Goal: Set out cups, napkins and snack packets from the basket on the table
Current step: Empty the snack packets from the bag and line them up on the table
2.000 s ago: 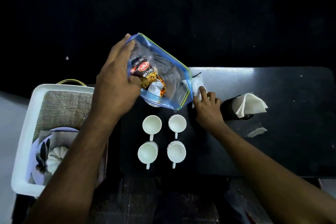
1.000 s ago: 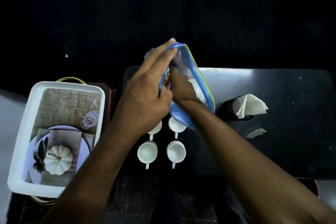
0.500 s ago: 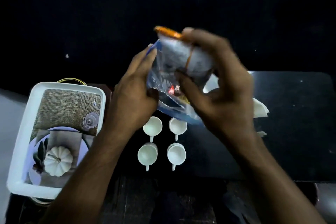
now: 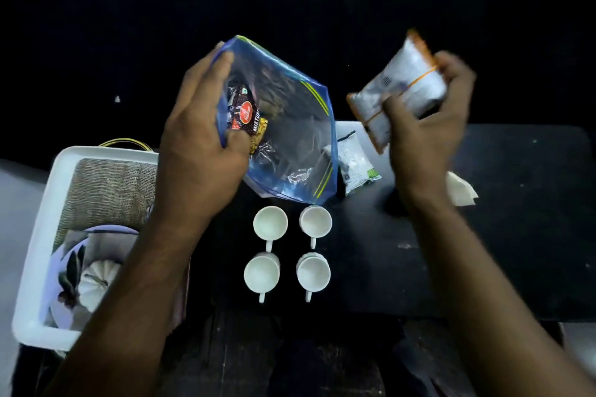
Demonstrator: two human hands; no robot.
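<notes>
Dark table (image 4: 516, 235) under a black backdrop. Left of the four white cups (image 4: 287, 251): white basket (image 4: 35, 267). Above the cups: left hand (image 4: 200, 145) gripping the blue zip bag (image 4: 290, 138), mixture packet (image 4: 245, 116) inside. Right of the cups: right hand (image 4: 425, 126), now out of the bag, clasping a silver-orange snack packet (image 4: 400, 87), lifted clear.

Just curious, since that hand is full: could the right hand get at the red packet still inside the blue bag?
Probably not yet. The right hand is already holding a white-and-orange packet. The red packet sits in the zip bag, which the left hand holds with its mouth turned toward the right hand, so the way looks free.
</notes>
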